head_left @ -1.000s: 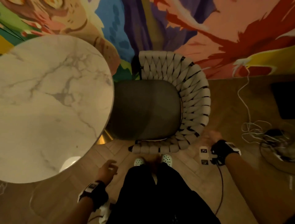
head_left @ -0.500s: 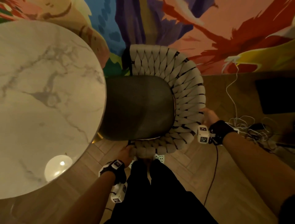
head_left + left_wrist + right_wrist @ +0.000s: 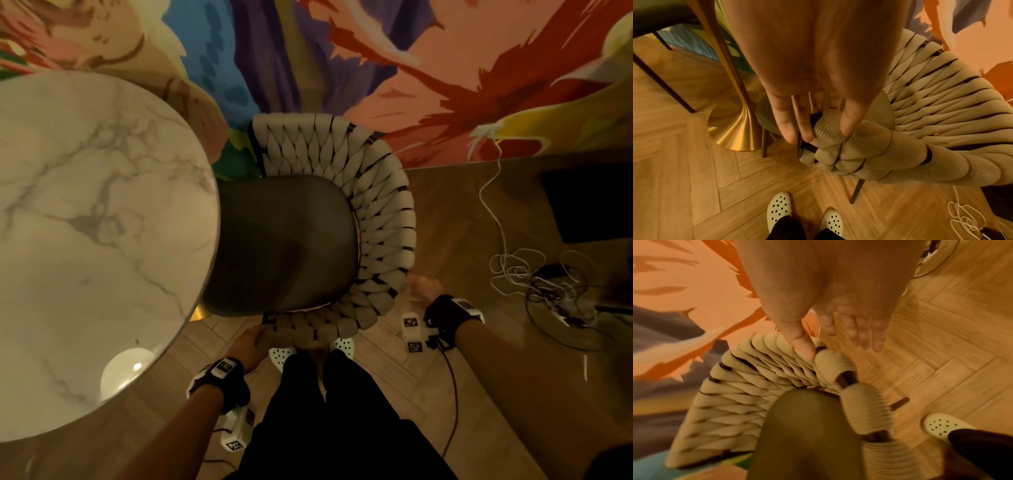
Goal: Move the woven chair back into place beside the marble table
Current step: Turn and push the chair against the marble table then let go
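- The woven chair (image 3: 329, 233) stood at three o'clock of the marble table (image 3: 89, 246), its dark seat partly under the tabletop's edge.
- The left hand (image 3: 248, 346) gripped the end of the chair's woven rim, thumb and fingers curled round it (clearest from the left wrist).
- The right hand (image 3: 423, 287) had straight, spread fingers; only its thumb touched the rim.

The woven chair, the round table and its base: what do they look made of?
Woven chair: thick beige knitted cord, ribbed and perforated, wrapped over a dark frame, probably metal; matte dark seat pad.
Marble table: polished white stone with grey veins, marble or a lookalike, glossy enough to reflect a lamp.
Table base: brushed gold-coloured metal.
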Demonstrator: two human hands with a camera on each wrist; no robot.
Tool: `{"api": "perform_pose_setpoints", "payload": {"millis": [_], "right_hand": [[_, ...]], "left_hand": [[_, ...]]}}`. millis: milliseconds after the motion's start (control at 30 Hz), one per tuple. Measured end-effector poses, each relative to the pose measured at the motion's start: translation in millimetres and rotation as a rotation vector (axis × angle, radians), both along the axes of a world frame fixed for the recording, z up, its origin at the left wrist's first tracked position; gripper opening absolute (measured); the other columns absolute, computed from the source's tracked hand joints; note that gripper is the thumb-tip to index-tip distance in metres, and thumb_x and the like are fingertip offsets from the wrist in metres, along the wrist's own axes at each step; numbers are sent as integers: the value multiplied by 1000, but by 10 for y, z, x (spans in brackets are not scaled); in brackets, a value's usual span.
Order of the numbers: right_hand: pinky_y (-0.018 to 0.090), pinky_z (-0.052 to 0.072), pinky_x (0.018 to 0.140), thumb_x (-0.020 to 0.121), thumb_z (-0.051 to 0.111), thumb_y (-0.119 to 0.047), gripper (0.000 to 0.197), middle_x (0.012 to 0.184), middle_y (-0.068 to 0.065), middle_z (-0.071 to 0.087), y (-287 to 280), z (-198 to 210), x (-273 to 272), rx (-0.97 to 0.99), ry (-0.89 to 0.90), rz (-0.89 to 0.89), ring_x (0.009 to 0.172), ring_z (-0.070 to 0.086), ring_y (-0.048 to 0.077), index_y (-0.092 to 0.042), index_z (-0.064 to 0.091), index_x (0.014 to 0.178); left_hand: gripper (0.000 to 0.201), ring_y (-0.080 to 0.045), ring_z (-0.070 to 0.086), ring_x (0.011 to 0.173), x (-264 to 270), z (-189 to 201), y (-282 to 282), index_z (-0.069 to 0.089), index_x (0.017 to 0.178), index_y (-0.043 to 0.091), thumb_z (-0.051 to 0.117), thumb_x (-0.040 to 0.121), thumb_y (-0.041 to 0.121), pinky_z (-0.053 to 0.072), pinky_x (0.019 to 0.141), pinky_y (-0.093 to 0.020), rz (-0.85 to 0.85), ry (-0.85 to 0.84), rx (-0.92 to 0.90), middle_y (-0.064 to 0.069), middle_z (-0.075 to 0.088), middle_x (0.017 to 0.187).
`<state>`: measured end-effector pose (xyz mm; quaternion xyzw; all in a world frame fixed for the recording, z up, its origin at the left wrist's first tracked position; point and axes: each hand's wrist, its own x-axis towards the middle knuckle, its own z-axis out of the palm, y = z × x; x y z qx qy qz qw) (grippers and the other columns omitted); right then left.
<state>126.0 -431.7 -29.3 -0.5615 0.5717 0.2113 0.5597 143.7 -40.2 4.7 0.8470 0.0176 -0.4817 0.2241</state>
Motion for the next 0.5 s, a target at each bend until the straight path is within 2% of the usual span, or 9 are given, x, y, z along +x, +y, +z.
{"api": "perform_pose_setpoints", "payload": {"millis": [100, 133, 166, 233, 266, 333, 433, 499], "right_hand": [[39, 45, 79, 94, 51, -19, 36, 111, 11, 50, 65, -67, -297, 40, 73, 105, 99, 48, 27, -2, 53, 126], [38, 44, 78, 96, 50, -19, 38, 111, 11, 50, 92, -65, -426, 57, 93, 176, 98, 48, 26, -2, 51, 129], [36, 44, 73, 95, 50, -18, 35, 107, 12, 52, 112, -56, -564, 67, 128, 263, 94, 48, 26, 0, 54, 126], [29, 44, 65, 94, 53, -16, 25, 91, 14, 61, 126, -101, -881, 88, 200, 427, 78, 55, 24, 1, 64, 107], [27, 45, 62, 93, 54, -15, 22, 80, 14, 65, 125, -138, -1054, 116, 239, 465, 69, 58, 23, 1, 66, 102], [26, 46, 56, 93, 54, -12, 18, 63, 10, 70, 122, -180, -1410, 185, 312, 497, 55, 64, 21, 3, 64, 99], [27, 46, 55, 94, 52, -10, 16, 57, 13, 71, 208, -134, -1807, 216, 353, 479, 47, 65, 23, 3, 61, 96], [26, 45, 53, 95, 50, -11, 17, 58, 14, 71, 332, -49, -1993, 227, 344, 439, 45, 64, 23, 3, 60, 97]], "left_hand": [[50, -30, 47, 128, -41, 38, -36, 42, 139, 9, 53, 90, 6, 38, 104, -32, 76, -31, 2, -15, 47, 143], [50, -31, 49, 125, -73, 50, -35, 44, 137, 10, 53, 89, 4, 39, 103, -33, 136, -43, 0, -15, 50, 140], [50, -31, 51, 123, -115, 48, -13, 46, 136, 11, 54, 87, 3, 41, 101, -35, 202, -52, -8, -16, 52, 136], [53, -33, 56, 115, -222, -1, 85, 48, 135, 14, 55, 84, 3, 47, 97, -41, 343, -54, -14, -15, 56, 131], [53, -34, 59, 110, -281, -38, 164, 48, 134, 16, 56, 83, 5, 51, 93, -43, 420, -42, 0, -14, 57, 128], [45, -32, 62, 101, -405, -74, 284, 52, 130, 15, 57, 85, 10, 55, 80, -41, 552, 31, 25, -10, 60, 117], [24, -24, 64, 78, -615, 8, 368, 59, 112, 6, 52, 91, 14, 49, 65, -32, 663, 195, -22, -7, 66, 92], [16, -20, 62, 68, -760, 62, 453, 60, 103, 6, 50, 93, 13, 46, 58, -28, 633, 250, -37, -8, 66, 85]]}}
